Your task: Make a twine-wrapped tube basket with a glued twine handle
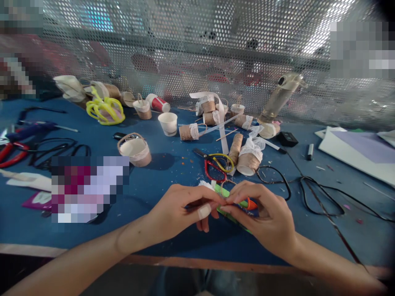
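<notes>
My left hand and my right hand meet near the table's front edge, both closed in a pinch with their fingertips together. A piece of thin brown twine arcs up from between the fingertips; its ends are hidden. A light bandage is wrapped around my left thumb. Behind the fingers lies a bright green item with an orange part, mostly covered by my hands. Just beyond are scissors with red and yellow handles, lying partly spread.
A twine-wrapped cup with a handle stands left, near a white paper cup. Several wrapped, lace-trimmed cups lie farther back. A glue gun and black cable lie left; another cable runs right. Perforated metal borders the back.
</notes>
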Demonstrator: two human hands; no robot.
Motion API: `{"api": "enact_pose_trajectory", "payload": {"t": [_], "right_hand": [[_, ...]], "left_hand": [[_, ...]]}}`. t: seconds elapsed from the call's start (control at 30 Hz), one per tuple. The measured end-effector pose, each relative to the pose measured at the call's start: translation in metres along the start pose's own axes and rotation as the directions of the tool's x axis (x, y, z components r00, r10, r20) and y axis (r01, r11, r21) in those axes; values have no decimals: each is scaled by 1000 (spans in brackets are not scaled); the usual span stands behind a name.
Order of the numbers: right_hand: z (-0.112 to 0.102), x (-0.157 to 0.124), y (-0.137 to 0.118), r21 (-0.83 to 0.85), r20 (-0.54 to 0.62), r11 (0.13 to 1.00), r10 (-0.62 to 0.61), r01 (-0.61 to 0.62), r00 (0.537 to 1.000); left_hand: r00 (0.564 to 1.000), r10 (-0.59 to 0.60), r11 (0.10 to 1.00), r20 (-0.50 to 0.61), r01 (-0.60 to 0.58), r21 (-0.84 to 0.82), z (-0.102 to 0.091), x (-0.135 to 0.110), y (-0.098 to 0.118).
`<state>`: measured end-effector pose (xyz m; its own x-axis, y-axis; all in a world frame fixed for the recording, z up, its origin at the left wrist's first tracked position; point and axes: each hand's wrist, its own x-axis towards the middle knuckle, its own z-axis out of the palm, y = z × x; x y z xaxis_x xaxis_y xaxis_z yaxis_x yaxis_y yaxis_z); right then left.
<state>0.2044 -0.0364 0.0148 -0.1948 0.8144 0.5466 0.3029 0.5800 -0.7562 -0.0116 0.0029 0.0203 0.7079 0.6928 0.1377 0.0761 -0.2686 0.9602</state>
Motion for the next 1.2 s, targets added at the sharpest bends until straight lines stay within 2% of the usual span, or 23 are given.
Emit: {"api": "enact_pose_trajectory", "payload": {"t": [0.17,0.3,0.4,0.53,0.67,0.93,1.1,1.2], "right_hand": [[1,1,-2,8,2,1000,-22,22,1000],[0,-2,-1,3,-3,1000,12,-12,1000],[0,-5,0,-19,-9,999,51,-51,999],[0,-2,-1,-74,9,996,59,-58,998],[0,3,-4,-98,24,995,-26,28,999],[-3,6,-1,56,69,995,-83,79,994],[-4,8,2,139,130,986,-106,88,986],[-5,11,3,193,194,974,-156,118,968]], "left_hand": [[993,119,979,2,-118,167,-3,-1,-6],[974,226,926,33,-225,303,-6,-2,-9],[968,249,908,16,-239,343,-6,-2,-10],[980,198,939,-1,-189,286,-5,-1,-6],[983,183,947,-7,-175,268,-5,0,-3],[992,126,987,12,-127,101,-9,4,-3],[992,96,995,76,-97,10,-12,2,-3],[984,64,995,167,-50,-88,-13,1,-3]]}}
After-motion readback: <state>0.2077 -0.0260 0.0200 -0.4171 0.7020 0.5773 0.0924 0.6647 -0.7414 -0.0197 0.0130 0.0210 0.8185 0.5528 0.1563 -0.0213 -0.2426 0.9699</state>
